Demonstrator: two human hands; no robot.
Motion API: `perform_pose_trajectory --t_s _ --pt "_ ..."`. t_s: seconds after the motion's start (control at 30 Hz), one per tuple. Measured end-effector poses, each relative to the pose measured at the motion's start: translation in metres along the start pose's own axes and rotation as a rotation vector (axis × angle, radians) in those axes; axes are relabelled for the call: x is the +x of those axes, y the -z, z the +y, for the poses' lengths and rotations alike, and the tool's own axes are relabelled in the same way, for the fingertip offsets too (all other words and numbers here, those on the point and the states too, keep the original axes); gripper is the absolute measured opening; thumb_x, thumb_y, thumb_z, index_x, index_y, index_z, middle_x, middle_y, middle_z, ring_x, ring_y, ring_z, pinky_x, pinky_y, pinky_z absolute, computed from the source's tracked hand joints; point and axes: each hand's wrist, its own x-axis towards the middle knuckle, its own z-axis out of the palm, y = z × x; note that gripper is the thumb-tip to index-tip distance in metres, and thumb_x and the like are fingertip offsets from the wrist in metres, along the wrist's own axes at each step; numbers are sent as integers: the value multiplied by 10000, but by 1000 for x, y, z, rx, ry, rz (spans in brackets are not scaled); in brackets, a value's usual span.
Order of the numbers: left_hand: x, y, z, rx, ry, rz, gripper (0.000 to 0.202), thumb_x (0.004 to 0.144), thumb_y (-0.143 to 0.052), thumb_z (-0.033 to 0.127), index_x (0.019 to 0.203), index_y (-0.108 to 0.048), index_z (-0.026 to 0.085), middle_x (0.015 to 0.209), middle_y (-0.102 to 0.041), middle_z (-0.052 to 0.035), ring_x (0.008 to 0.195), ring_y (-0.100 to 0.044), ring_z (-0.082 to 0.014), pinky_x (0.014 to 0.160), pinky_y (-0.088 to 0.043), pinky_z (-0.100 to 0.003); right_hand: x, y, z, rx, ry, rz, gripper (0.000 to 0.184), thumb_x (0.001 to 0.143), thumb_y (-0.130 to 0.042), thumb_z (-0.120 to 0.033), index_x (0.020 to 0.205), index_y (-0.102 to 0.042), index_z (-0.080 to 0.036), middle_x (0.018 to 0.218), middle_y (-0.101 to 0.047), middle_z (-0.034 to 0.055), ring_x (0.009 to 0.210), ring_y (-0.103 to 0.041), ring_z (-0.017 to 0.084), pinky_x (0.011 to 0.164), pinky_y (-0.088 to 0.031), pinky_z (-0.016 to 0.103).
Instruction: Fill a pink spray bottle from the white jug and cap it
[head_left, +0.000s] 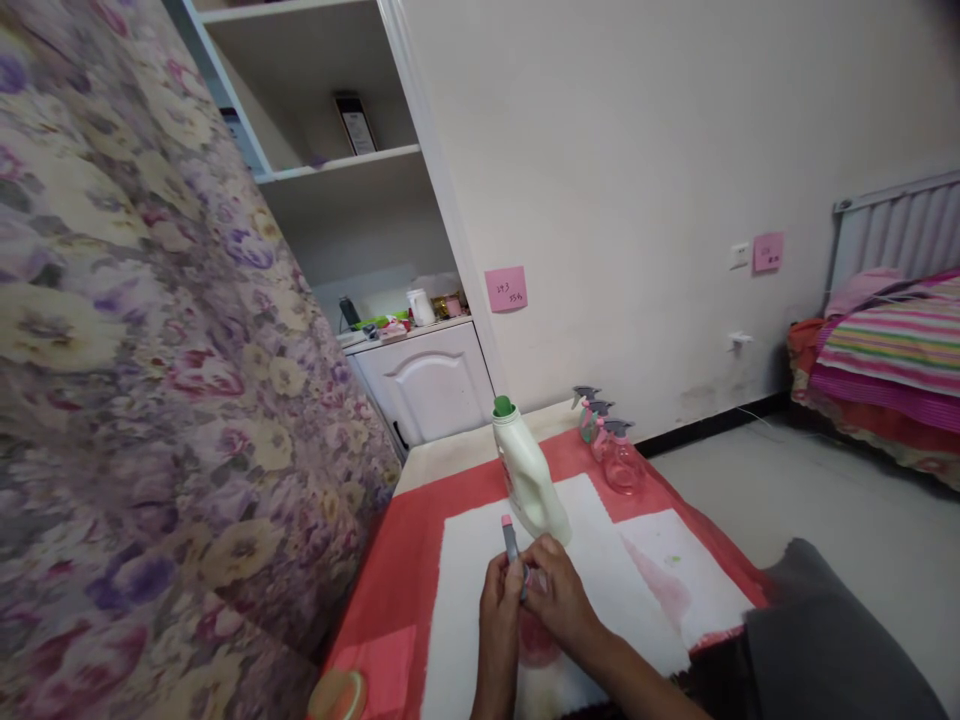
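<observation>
Both my hands meet over a white cloth (465,600) on a red-covered table (409,560). My left hand (499,610) and my right hand (559,595) are closed together round a pink spray bottle (534,640), whose grey trigger head with a pink tip (510,537) sticks up between them. The bottle's body is mostly hidden by my fingers. Just beyond my hands stands a white detergent bottle (529,475) with a green cap, leaning slightly.
Three pink spray bottles (611,450) with grey triggers stand at the table's far right corner. A round orange lid (337,695) lies at the near left. A floral curtain (150,400) hangs on the left. White cupboard (427,380), wall notes and a bed (885,370) lie beyond.
</observation>
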Motion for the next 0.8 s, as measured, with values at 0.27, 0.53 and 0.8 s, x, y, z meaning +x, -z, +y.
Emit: perform_pose_trajectory --t_s 0.27,0.53,0.8 --pt "-3 1 6 -22 1 -2 535 749 -626 626 1015 -663 164 1039 -714 -92 1003 -650 -261 885 -495 -342 -4 3 -6 43 -37 -31 267 715 -654 -129 966 -655 -219 905 -566 21 877 -565 214 801 -466 338" --pt "-7 2 11 -113 -28 -59 429 816 -591 570 995 -678 190 987 -721 -69 980 -646 -251 869 -503 -347 -4 6 -11 126 -26 -64 249 754 -591 -127 965 -667 -235 943 -588 36 929 -572 231 868 -470 381" --pt "-7 0 18 -24 -13 -69 464 813 -567 597 969 -670 172 891 -699 -51 899 -633 -230 869 -477 -337 -2 7 -7 134 -20 -126 84 836 -561 -240 862 -637 -214 887 -584 40 899 -552 237 821 -442 365"
